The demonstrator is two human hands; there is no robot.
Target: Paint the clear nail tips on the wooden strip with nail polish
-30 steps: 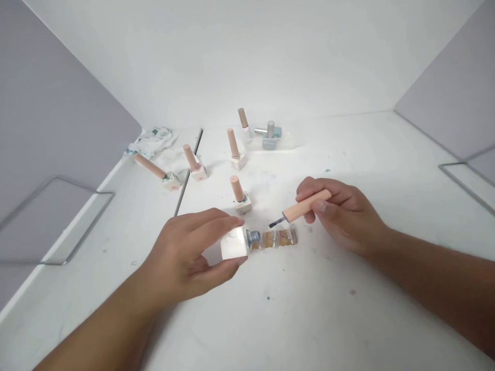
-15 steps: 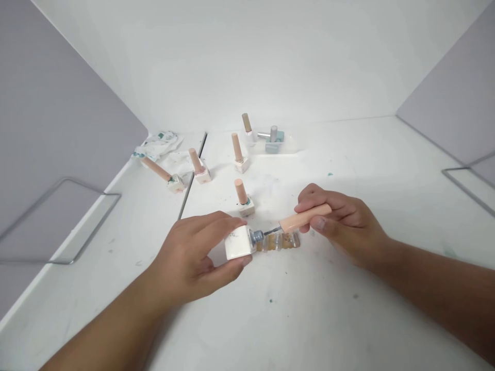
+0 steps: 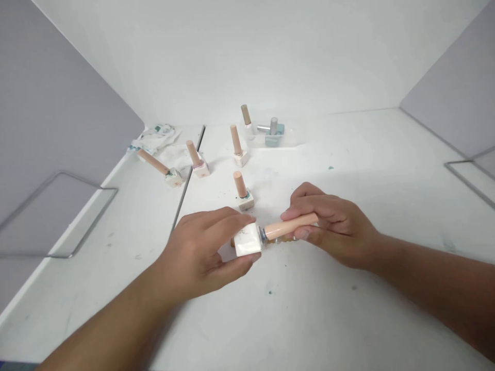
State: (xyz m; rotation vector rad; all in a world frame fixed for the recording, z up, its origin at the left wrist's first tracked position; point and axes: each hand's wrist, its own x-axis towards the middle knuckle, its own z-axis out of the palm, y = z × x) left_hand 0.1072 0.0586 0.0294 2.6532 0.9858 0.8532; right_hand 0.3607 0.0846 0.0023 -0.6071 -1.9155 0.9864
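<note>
Nothing could be read anywhere. The white bottle pinched in the left hand carried a few faint grey marks on its upper face, just beside the thumb and forefinger, but they were too small and blurred to make out as letters. The peach cap in the right hand bore no print, and the bottles standing beyond the hands showed no legible labels.
</note>
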